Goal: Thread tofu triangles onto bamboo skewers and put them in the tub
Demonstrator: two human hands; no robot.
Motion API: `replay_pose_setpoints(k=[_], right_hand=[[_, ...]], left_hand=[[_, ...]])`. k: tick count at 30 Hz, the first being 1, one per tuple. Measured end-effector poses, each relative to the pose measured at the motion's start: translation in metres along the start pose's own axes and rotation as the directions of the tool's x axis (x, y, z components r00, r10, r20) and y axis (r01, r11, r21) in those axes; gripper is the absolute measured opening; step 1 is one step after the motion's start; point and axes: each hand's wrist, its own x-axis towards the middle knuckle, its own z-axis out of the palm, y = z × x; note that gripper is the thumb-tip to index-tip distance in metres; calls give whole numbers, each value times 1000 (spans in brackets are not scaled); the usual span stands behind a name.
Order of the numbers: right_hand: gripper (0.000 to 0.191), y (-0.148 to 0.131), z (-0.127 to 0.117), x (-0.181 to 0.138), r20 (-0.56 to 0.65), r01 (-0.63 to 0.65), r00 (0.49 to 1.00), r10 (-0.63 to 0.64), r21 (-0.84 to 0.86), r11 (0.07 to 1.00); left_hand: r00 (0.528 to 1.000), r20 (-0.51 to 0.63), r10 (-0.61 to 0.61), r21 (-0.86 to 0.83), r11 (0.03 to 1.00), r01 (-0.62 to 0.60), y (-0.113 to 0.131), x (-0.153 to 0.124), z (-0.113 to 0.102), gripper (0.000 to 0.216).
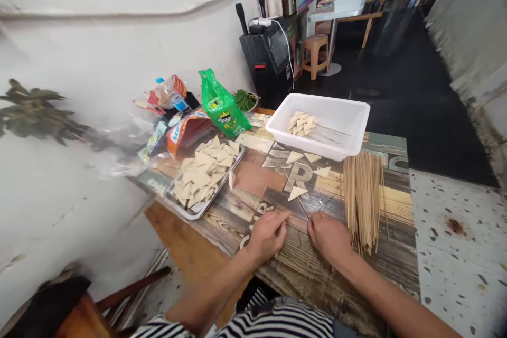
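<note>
A thin bamboo skewer [303, 207] is pinched near its lower end by my right hand [329, 237]. One pale triangular slice [297, 193], apparently tofu, is threaded on it, and the skewer's tip shows beyond the slice. My left hand [267, 233] rests at the table to the left, its index finger stretched toward the skewer and the other fingers curled, with nothing visible in it. Loose triangles [294, 157] lie just past the skewer. To the left, a metal tray [193, 216] is heaped with more slices [204, 171]. A thick bundle of skewers [362, 200] lies right of my right hand.
A white plastic tub [317, 149] at the table's far side holds several loaded skewers [303, 124]. A green bag [224, 105], an orange-and-white package [184, 134] and a bottle [178, 101] crowd the wall side. A black speaker [267, 58] stands beyond the patterned table [253, 179].
</note>
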Motion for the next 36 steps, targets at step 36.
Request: replay_pose_setpoints(k=[36], right_hand=[[27, -8, -1, -15, -129, -106, 892, 433, 872, 478]], left_hand=[[925, -31, -380, -23, 925, 379, -36, 178, 4, 33]])
